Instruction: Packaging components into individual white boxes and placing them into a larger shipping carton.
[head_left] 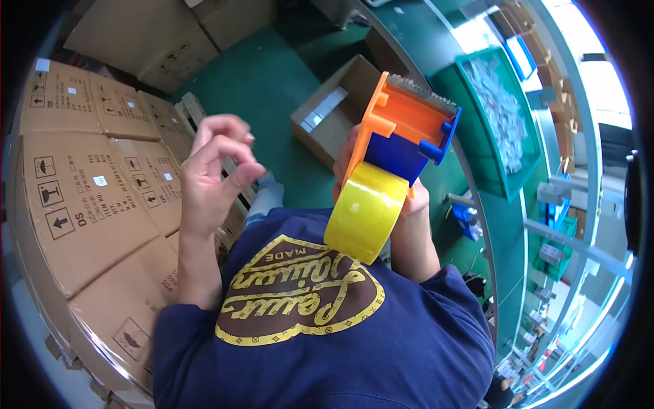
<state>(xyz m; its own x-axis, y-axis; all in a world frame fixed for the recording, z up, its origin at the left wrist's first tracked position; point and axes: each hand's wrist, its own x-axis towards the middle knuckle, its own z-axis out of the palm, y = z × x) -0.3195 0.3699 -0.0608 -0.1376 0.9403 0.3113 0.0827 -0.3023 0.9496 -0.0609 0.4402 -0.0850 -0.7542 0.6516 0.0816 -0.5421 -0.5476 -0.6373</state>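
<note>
My right hand [417,200] grips an orange and blue tape dispenser [409,116], raised in front of my chest. A wide roll of yellow tape [368,213] sits on it, and a toothed metal cutting edge lines its far end. The dispenser hides most of that hand's fingers. To the left, my left hand [216,167] is up in the air with bent fingers, thumb and forefinger apart. I see nothing in it. Nearest to it are the stacked cardboard cartons [88,198].
An open cardboard box [308,138] stands on the green floor [255,75] ahead. On the right, a green bin [470,123] of clear pieces rests on a curved green-topped bench [507,255]. More cartons [146,34] stand at the far left. Metal shelving lines the right side.
</note>
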